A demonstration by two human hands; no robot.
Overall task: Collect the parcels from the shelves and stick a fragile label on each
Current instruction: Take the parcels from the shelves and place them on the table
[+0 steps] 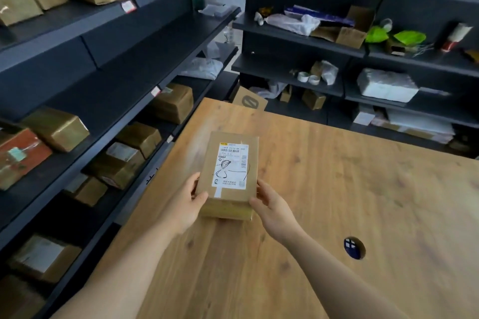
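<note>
Parcel [228, 189] held over wooden table [337, 189] beside dark shelves [108, 101].
Near corners are gripped by left hand [188, 206] and right hand [270, 206], thumbs on top, fingers curled round the sides; shipping label [232, 163] is turned upward.

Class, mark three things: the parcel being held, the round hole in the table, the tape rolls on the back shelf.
parcel [228, 176]: head view, on its white shipping label.
round hole [354, 247]: head view, its dark opening.
tape rolls [303, 76]: head view, left roll's face.

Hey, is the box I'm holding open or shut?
Shut. The box has a flat, unbroken top, with the shipping label stuck across it.
</note>
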